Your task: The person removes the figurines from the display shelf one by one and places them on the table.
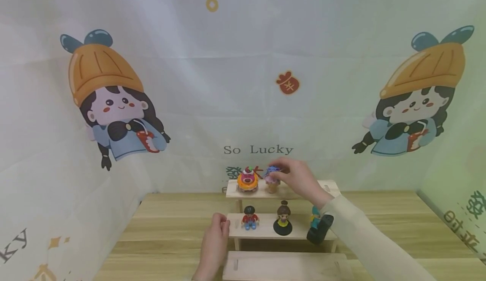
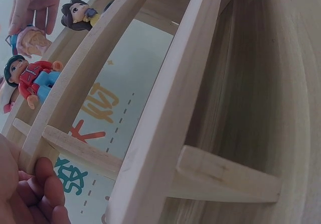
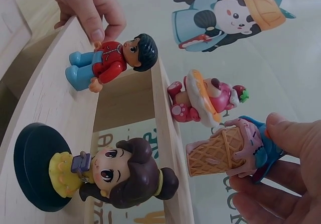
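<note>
My right hand [image 1: 298, 179] pinches an ice-cream cone figurine [image 3: 220, 151] by its blue top, between thumb and fingers. The cone's base is right at the top step of a wooden tiered stand [image 1: 288, 266]. Beside it on that step is a pink bear figurine [image 1: 247, 180] in an orange ring, with a strawberry on its head. At the left end of the middle step, my left hand [image 1: 214, 239] grips the board's edge, thumb on top and fingers curled. Closest to that hand sits a toy boy [image 3: 108, 63] in a red jacket and blue trousers.
On the middle step also stand a bun-haired doll [image 1: 283, 220] on a round black base and a teal figurine [image 1: 316, 217], partly covered by the black wrist camera [image 1: 320, 229]. The stand rests on a wooden table [image 1: 167, 226] before a printed cloth backdrop [image 1: 212, 82].
</note>
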The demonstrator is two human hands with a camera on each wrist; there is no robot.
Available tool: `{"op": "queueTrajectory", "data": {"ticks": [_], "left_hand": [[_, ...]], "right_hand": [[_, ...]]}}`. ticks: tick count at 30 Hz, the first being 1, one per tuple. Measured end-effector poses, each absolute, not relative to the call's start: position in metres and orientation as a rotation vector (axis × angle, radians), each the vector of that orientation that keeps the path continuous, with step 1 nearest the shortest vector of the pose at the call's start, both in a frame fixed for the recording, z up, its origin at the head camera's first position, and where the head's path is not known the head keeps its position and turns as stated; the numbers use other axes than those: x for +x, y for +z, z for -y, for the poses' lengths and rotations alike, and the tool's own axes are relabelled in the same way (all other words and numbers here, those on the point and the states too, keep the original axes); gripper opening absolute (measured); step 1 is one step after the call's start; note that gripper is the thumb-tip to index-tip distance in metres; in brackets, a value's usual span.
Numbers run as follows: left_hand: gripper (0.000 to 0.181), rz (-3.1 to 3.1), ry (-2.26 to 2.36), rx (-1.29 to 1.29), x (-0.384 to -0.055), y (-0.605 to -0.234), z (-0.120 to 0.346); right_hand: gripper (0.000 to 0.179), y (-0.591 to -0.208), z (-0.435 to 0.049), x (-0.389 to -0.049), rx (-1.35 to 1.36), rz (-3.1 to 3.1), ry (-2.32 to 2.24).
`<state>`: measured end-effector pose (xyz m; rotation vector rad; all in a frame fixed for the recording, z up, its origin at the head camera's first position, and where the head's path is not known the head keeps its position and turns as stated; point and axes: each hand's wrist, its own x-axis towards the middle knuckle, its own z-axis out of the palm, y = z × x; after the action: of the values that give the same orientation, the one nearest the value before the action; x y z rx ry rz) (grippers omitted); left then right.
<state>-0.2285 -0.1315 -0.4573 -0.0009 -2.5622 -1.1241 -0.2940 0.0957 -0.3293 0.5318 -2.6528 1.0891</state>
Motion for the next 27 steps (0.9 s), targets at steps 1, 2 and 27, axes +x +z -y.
{"op": "queueTrajectory", "data": {"ticks": [1,2,27], "left_hand": [[0.012,2.566,-1.126,-0.001,-0.228,-0.457,0.131],[0.012,2.569,-1.126,0.001,-0.229,-0.457,0.131],[0.012,2.594,-1.149,0.041,-0.231,-0.456,0.129]], "right_hand": [[0.028,-0.329,-0.096,-0.293,0.531,2.651,1.091],[0.029,-0.329,-0.097,-0.292,0.531,2.650,1.098],[0.027,-0.325,-0.106,-0.255,0.607,2.643,1.093]]}}
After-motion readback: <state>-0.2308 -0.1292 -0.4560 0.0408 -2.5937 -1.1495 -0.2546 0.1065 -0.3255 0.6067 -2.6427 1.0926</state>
